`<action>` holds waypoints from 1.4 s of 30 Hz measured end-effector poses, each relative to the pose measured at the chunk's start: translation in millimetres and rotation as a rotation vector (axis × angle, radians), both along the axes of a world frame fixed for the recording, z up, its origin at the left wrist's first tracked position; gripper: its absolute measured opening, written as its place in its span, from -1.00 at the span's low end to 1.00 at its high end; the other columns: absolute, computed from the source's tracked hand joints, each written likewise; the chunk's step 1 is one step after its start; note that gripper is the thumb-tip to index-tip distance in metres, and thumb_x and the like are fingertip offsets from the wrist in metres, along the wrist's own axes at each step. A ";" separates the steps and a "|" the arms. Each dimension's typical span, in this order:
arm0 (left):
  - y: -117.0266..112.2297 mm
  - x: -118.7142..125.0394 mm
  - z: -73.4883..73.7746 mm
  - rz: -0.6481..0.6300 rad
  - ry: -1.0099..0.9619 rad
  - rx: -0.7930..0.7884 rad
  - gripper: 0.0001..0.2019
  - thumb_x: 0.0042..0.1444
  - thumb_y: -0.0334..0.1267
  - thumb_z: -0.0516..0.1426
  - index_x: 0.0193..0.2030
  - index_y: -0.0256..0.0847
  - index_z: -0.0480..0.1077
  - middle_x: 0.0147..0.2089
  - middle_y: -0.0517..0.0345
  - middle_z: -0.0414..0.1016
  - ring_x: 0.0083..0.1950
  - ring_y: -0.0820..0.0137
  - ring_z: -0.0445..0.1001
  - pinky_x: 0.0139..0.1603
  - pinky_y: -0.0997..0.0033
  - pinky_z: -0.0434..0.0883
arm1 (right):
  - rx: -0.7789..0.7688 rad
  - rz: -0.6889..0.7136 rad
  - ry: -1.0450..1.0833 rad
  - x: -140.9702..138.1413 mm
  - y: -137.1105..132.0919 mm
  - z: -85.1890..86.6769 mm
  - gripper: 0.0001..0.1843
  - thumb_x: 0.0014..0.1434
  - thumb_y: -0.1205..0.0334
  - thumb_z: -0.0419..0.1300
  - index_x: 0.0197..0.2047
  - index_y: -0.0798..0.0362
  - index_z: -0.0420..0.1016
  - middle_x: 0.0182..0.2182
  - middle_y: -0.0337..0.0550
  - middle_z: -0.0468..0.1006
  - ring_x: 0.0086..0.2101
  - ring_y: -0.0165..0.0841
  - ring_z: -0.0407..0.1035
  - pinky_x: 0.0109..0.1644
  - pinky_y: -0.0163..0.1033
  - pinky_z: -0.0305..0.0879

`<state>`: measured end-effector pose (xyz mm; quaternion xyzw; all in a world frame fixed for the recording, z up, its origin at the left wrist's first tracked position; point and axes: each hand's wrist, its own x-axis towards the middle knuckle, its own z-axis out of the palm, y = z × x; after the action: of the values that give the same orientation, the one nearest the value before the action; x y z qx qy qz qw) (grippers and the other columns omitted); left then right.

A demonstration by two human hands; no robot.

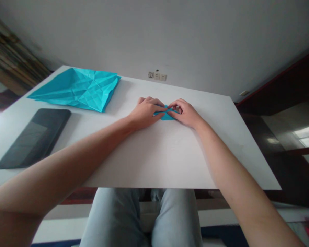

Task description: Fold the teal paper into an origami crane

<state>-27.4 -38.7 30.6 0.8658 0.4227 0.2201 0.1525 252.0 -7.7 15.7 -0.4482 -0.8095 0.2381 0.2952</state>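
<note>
A small folded piece of blue paper point(168, 117) lies on the white table point(154, 154), in front of me and toward its far side. My left hand point(147, 110) grips the paper's left part, with thumb and fingers pressed on it. From the right, my right hand point(184, 111) pinches the same paper between thumb and fingertips. Both sets of fingertips nearly meet over the middle of the paper. Part of its folds is hidden under them.
A large creased sheet of blue paper point(79, 89) rests at the table's far left. Nearer on the left lies a dark tablet point(33, 137). Behind the table stands a grey wall with sockets point(157, 75). My legs point(141, 216) are below the near edge.
</note>
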 end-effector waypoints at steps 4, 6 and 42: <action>-1.7 0.0 2.1 0.003 -0.014 -0.013 -0.52 0.68 -0.05 0.15 0.46 0.10 0.85 0.52 -0.05 0.81 0.58 -0.16 0.60 0.63 -0.32 0.35 | 0.011 0.000 -0.004 -0.8 -0.4 -0.4 -0.73 0.41 -0.02 0.55 0.06 -0.09 0.82 -0.02 -0.04 0.69 -0.17 -0.17 0.44 0.01 0.01 0.45; -2.3 0.3 3.1 0.001 -0.013 -0.017 -0.52 0.66 -0.05 0.15 0.45 0.08 0.85 0.53 -0.06 0.80 0.59 -0.17 0.60 0.62 -0.32 0.35 | 0.017 -0.001 -0.001 -1.0 -0.6 -0.8 -0.75 0.42 -0.02 0.54 0.06 -0.10 0.81 -0.02 -0.04 0.69 -0.16 -0.17 0.44 0.02 0.01 0.45; 0.5 0.4 -1.1 0.009 0.007 -0.012 -0.43 0.58 0.00 0.21 0.59 -0.02 0.74 0.54 -0.24 0.68 0.56 -0.22 0.56 0.62 -0.33 0.43 | 0.019 -0.026 -0.059 -2.5 -3.5 3.0 -0.73 0.48 -0.10 0.51 0.08 -0.13 0.79 -0.01 -0.05 0.71 -0.14 -0.13 0.48 0.05 0.05 0.46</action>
<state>-26.9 -38.1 29.5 0.8639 0.4283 0.2151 0.1550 249.5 -11.2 18.6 -0.4629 -0.8141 0.2130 0.2784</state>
